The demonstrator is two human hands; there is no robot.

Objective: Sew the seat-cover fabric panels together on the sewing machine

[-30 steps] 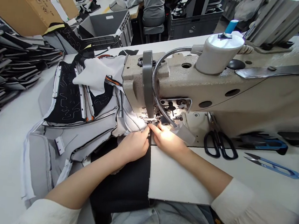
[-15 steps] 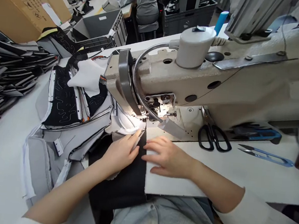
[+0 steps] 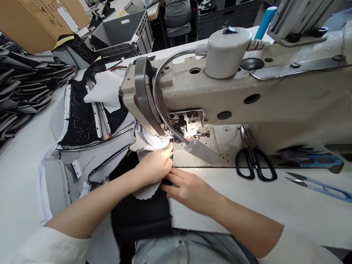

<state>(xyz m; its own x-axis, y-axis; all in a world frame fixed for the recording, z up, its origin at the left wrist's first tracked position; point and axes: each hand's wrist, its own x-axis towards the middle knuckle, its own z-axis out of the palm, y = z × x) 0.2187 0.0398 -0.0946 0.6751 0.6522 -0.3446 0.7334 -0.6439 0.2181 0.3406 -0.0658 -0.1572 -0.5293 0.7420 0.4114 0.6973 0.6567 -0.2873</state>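
My left hand [image 3: 154, 166] is closed on the edge of the layered fabric, its thumb and fingertips just in front of the lit needle area of the sewing machine [image 3: 226, 93]. A grey, scallop-edged flap of fabric [image 3: 147, 192] shows beneath that hand. My right hand [image 3: 190, 192] lies low, fingers stretched out over the right edge of the black fabric [image 3: 143, 216], close to my left fingers. The black fabric hangs over the table's front edge towards my lap. To the left spreads the sewn grey cover [image 3: 111, 157], with white-edged seams and black panels.
Black-handled scissors [image 3: 255, 162] and blue thread snips [image 3: 323, 188] lie on the right of the table. Stacked fabric pieces [image 3: 14, 95] fill the far left, near a cardboard box [image 3: 35, 10]. Behind the machine are a grey crate [image 3: 123, 29] and a seated person [image 3: 177, 3].
My left hand has moved right and closed its fingers near the needle. My right hand has shifted slightly left and down, closer to it. The view has shifted slightly.
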